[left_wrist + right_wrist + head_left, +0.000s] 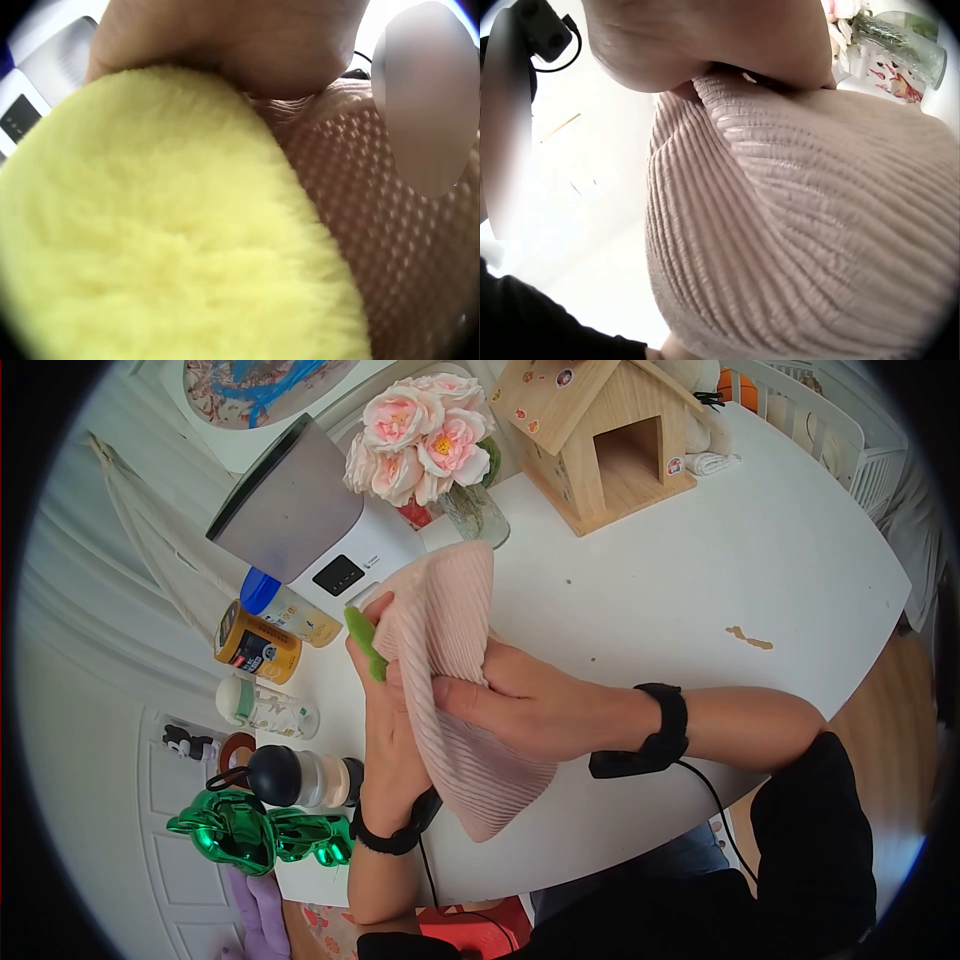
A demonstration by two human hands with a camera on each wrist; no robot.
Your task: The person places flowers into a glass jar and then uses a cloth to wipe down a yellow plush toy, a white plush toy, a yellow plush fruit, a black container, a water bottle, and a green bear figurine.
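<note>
A pink ribbed cloth piece (455, 630) is held up over the table, bent into a fold. My right hand (520, 700) pinches its near side between thumb and fingers. Behind the fold, my left hand (388, 715) grips the far side, its fingers partly hidden by the cloth. A fuzzy yellow-green piece (180, 225) fills much of the left wrist view, lying against the cloth's dotted inner face (405, 255); its edge shows beside the left fingers in the head view. Broad ribs of the cloth (780, 210) spread below the right hand in the right wrist view.
On the white table (700, 560) stand a wooden house (590, 460), a vase of pink roses (475, 515) and a feeder-like machine (300, 510). Along the left edge are a yellow canister (258, 643), bottles (300, 775) and a shiny green figure (235, 830). Wrist cables hang down.
</note>
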